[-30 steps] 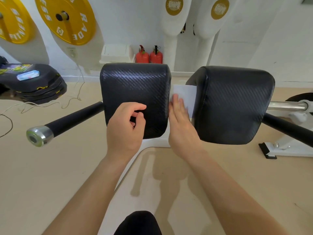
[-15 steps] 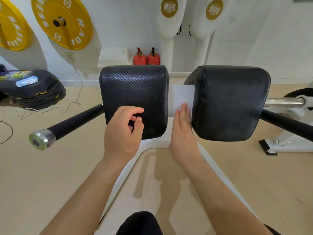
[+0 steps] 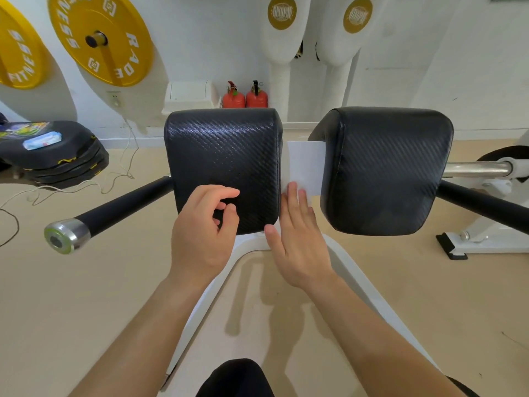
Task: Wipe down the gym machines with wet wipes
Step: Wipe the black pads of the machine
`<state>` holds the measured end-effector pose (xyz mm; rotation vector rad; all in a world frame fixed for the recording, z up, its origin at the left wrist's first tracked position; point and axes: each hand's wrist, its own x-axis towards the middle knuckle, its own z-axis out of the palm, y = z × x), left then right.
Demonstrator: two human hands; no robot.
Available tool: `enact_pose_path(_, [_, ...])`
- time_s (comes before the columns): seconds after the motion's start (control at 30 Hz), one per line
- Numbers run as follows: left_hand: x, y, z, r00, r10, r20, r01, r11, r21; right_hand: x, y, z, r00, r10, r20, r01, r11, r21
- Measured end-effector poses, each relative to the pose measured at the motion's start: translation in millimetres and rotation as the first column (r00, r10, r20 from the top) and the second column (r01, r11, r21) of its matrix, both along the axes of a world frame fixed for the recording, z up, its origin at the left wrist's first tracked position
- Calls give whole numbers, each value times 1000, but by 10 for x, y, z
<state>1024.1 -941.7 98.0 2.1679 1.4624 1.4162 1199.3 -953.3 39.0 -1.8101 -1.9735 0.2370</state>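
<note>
Two black textured pads of a gym machine face me, a left pad and a right pad. A white wet wipe stands in the gap between them. My right hand reaches into that gap with straight fingers, its fingertips pressing on the wipe's lower edge and its thumb near the left pad's bottom corner. My left hand hovers in front of the left pad's lower part, fingers loosely curled, holding nothing.
A black handle bar with a silver end cap sticks out left, and another bar runs right. Stacked black plates with a wipes pack sit far left. Cables lie on the floor. The white frame runs below the pads.
My right hand has slid back toward me along the gap, uncovering more of the wipe, and its thumb has spread out. My left hand has barely moved.
</note>
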Motion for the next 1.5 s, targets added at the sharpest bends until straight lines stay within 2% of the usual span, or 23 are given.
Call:
enact_pose_path(0.2, [62, -18, 13, 1000, 20, 6, -20, 1000, -6, 28, 256, 212, 991, -89, -96, 99, 989, 112])
enact_pose_path(0.3, [86, -32, 10, 1000, 5, -13, -6, 1000, -8, -39, 73, 59, 979, -124, -163, 138, 987, 82])
enact_pose_path(0.37, [81, -30, 1, 1000, 5, -24, -5, 1000, -8, -52, 32, 8, 980, -128, -154, 139, 988, 63])
enact_pose_path(0.53, [83, -7, 17, 1000, 19, -24, -19, 1000, -4, -65, 460, 482, 966, -98, -238, 132, 983, 130])
enact_pose_path(0.77, [110, 43, 96, 999, 11, -39, -11, 1000, 7, -21, 159, 200, 994, -28, -102, 37, 996, 83])
enact_pose_path(0.97, [203, 169, 211, 999, 34, 15, -35, 998, 43, 3, 472, 553, 983, -32, -178, 60, 987, 150])
enact_pose_path(1.1, [264, 60, 382, 997, 67, 37, -61, 986, -153, 23, 228, 570, 991, -17, -133, 15, 1000, -16])
enact_pose_path(1.27, [229, -118, 930, 994, 107, -19, -106, 910, -401, 63, 382, 1207, 986, -65, -156, 34, 980, -196])
enact_pose_path(1.37, [223, -189, 1323, 989, 147, -3, -123, 813, -569, 92, 273, 1665, 975, -134, -180, 67, 939, -337])
enact_pose_path(1.5, [266, -271, 1899, 981, 156, 115, -20, 674, -739, 31, -71, 2501, 961, -99, -259, -17, 911, -411])
